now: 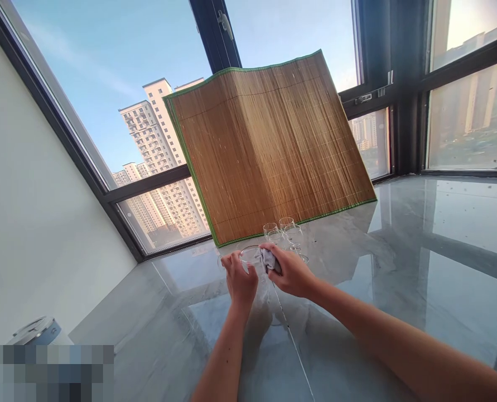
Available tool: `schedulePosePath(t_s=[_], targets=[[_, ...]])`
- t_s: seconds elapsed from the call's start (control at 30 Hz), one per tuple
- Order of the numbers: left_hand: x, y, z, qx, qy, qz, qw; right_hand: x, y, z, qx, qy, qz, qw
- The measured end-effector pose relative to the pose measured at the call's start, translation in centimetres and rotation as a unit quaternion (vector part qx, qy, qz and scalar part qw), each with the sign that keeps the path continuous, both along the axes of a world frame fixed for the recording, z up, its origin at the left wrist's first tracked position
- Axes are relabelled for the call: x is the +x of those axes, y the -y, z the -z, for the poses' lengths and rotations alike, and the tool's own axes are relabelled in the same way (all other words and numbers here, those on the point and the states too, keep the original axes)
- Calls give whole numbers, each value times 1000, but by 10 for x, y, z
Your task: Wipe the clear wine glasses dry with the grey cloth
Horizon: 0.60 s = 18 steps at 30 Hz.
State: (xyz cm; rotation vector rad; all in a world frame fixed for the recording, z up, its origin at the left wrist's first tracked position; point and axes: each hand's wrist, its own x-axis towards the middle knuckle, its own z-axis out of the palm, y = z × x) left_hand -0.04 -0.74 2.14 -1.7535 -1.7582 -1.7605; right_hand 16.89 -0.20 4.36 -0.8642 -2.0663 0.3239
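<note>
My left hand [240,279] is closed around a clear wine glass [250,255], held above a glossy marble table [419,262]. My right hand [290,272] pinches a small grey cloth [269,259] and presses it against the rim of that glass. Just behind my hands stand two more clear wine glasses [288,234], upright on the table and close together. The stem of the held glass is mostly hidden by my left hand.
A bamboo mat [269,145] with green edging leans against the window behind the glasses. Dark window frames and high-rise buildings lie beyond. A white wall runs along the left. A round metal lid [34,329] shows at the lower left.
</note>
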Motion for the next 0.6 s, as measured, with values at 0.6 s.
schedulePosePath(t_s=[0.6], targets=[[0,1,-8,-42,-96,96,990,-3,15,-15,-291,-248,-234,894]])
